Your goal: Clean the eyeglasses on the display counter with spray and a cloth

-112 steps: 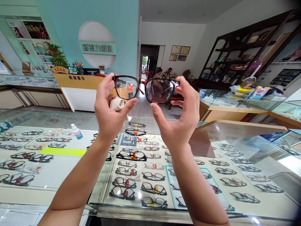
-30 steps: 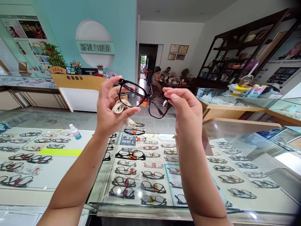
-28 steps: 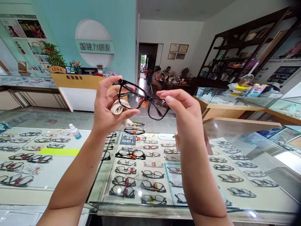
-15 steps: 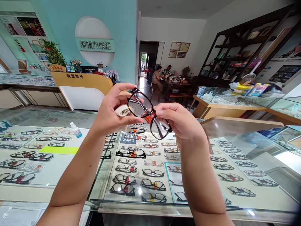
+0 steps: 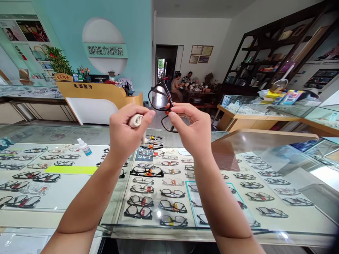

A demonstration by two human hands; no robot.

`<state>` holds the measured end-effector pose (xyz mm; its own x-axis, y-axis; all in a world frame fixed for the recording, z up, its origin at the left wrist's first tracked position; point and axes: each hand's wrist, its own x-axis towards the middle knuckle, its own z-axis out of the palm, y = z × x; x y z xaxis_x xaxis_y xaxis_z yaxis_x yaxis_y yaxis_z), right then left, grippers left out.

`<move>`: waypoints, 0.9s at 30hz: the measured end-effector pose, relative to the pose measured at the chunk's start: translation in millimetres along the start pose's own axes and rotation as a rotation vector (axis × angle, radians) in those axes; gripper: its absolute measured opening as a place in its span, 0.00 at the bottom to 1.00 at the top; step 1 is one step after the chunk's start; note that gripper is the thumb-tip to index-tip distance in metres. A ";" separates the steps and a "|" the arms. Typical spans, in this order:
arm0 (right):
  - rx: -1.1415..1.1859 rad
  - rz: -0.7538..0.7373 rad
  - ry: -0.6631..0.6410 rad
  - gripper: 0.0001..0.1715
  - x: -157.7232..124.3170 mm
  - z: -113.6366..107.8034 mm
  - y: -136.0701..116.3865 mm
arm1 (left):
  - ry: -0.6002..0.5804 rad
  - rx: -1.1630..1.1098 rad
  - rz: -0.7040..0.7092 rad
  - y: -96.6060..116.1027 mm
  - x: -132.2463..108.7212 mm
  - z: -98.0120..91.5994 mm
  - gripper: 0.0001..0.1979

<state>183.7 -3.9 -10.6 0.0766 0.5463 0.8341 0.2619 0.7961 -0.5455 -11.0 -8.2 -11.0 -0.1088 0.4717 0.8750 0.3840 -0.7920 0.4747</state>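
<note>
Turquoise wall (image 5: 140,38) at far left carries a round sign (image 5: 105,50) w/ the characters 新视力眼镜. Below it, the cash counter (image 5: 106,92) is lettered 收银服务. Far centre, two persons (image 5: 177,85) sit at a table (image 5: 201,92); framed certificates (image 5: 196,49) hang above, their text too small to read.

Near side is a glass showcase (image 5: 66,194) w/ many rows of display frames (image 5: 173,206), some w/ red, orange or yellow tags. At its far edge, approx. centre, lies a dark card (image 5: 144,156), where I can read "Leave" and "behind". On the L part stands a spray bottle (image 5: 85,148); its label is too small to read.

Left hand (image 5: 124,132) has its fingers curled around a rolled pale cloth (image 5: 136,121), thumb lying along it. Right hand (image 5: 195,130) pinches dark eyeglasses (image 5: 162,104) near the bridge, btw. thumb and fingers. These are in the air over the far edge of the showcase, tilted steeply, apart from the L hand, w/ an orange tag (image 5: 166,112) at the bridge.
</note>
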 end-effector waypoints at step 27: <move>-0.283 -0.049 -0.171 0.39 -7.0 -16.2 -35.2 | -1.395 0.696 -0.327 -72.0 4.1 19.1 0.10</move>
<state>189.6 -40.0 4.1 -0.0991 0.5642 0.8197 0.5197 0.7318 -0.4409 -21.6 58.2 -43.4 0.4713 0.8575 -0.2061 0.8815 -0.4508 0.1402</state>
